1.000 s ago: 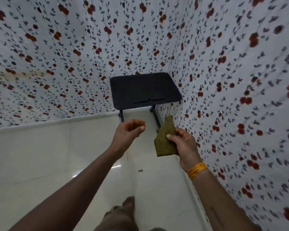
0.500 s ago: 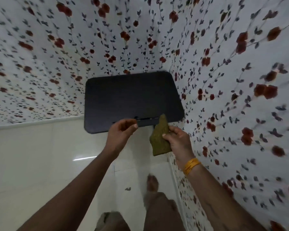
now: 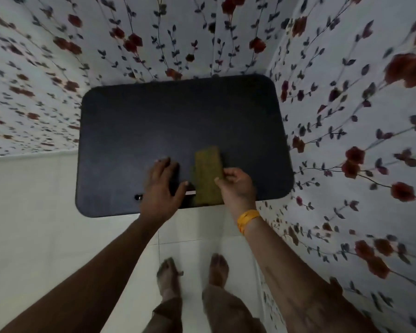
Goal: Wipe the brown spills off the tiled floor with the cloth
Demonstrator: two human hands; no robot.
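A folded olive-green cloth [image 3: 207,176] lies flat on the near right part of a black table top [image 3: 178,123]. My right hand [image 3: 238,187], with an orange band at the wrist, pinches the cloth's right edge between thumb and fingers. My left hand [image 3: 162,188] rests just left of the cloth, fingers spread flat on the table top, holding nothing. White floor tiles [image 3: 34,224] show below and to the left. No brown spill is visible on them in this view.
Flower-patterned fabric walls [image 3: 358,140] close in behind the table and along the right. My two bare feet [image 3: 192,275] stand on the tiles just in front of the table's near edge. A narrow slot [image 3: 190,193] runs along the table's near side.
I have walked up to the table, which now fills the middle of the view. Both hands came down onto its top and the cloth went from hanging in the air to lying flat.
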